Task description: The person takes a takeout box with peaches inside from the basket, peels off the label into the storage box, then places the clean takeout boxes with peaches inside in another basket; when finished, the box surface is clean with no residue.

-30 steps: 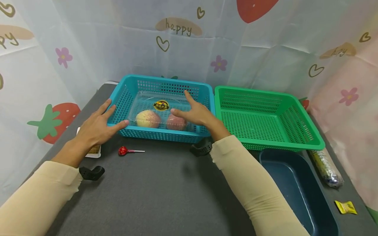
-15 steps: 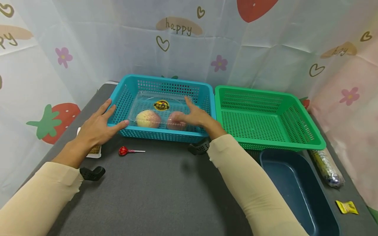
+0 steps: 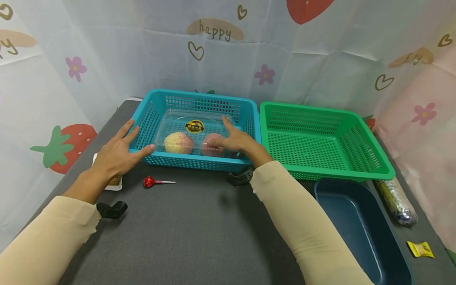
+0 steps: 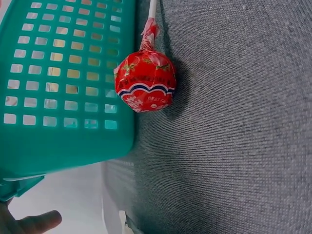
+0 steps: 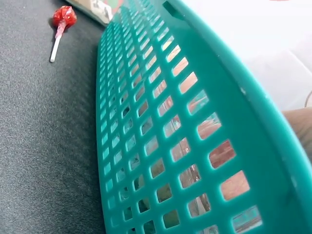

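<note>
Right hand (image 3: pixel 238 141), fingers spread flat, resting on clear plastic fruit box (image 3: pixel 194 132) inside teal slotted plastic basket (image 3: pixel 149 118). Left hand (image 3: pixel 115 152), fingers straight, touching basket's front-left corner. Red wrapped lollipop (image 3: pixel 149 182) nr basket.

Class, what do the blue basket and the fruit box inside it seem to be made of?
Blue basket: apparently moulded plastic, smooth and slightly glossy, with a regular grid of holes in its walls. Fruit box: likely thin clear plastic, glossy; the fruit shows through its lid.
</note>
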`<action>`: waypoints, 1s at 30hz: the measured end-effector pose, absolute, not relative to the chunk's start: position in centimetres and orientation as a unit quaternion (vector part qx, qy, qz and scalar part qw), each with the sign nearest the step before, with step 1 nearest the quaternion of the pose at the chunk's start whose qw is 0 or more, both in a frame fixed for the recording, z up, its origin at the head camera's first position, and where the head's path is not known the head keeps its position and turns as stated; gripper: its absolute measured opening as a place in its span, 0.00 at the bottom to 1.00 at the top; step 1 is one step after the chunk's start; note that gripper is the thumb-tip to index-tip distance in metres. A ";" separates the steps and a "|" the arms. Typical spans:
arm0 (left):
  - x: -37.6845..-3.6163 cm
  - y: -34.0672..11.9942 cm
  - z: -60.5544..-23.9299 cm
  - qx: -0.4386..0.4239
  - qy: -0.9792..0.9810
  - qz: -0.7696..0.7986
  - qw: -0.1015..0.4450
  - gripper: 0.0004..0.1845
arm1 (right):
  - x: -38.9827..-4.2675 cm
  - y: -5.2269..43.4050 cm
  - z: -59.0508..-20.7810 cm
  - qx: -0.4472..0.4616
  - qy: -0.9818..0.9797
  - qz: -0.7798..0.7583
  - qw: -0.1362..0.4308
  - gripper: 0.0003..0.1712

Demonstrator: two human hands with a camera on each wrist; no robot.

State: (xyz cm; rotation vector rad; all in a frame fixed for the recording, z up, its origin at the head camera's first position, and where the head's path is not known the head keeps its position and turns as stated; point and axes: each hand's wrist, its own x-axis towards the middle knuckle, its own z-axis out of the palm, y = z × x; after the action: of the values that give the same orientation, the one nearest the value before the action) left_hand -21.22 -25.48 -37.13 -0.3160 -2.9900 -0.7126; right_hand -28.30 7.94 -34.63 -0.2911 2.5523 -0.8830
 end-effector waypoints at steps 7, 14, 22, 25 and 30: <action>-21.2 -25.5 -37.1 -0.101 -0.968 -0.227 0.026 0.48 | -28.0 8.2 -34.6 -0.113 0.890 -0.399 0.190 0.51; -21.2 -25.5 -37.0 -0.100 -0.970 -0.221 0.027 0.48 | -27.7 8.0 -34.4 -0.081 0.827 -0.533 0.158 0.42; -21.1 -25.4 -37.0 -0.098 -0.971 -0.217 0.026 0.48 | -27.4 8.3 -33.9 -0.057 0.774 -0.618 0.125 0.44; -21.1 -25.4 -37.0 -0.098 -0.971 -0.217 0.026 0.48 | -27.2 8.6 -33.6 -0.051 0.757 -0.641 0.118 0.44; -21.2 -25.3 -37.0 -0.097 -0.971 -0.217 0.027 0.48 | -26.8 9.1 -32.5 -0.046 0.729 -0.675 0.110 0.41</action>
State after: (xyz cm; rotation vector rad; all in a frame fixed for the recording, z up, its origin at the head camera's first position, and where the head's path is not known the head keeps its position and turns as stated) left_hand -21.20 -25.34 -37.00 -0.2992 -2.9995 -0.6707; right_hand -26.84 9.14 -32.50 -0.1357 2.1410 -1.9824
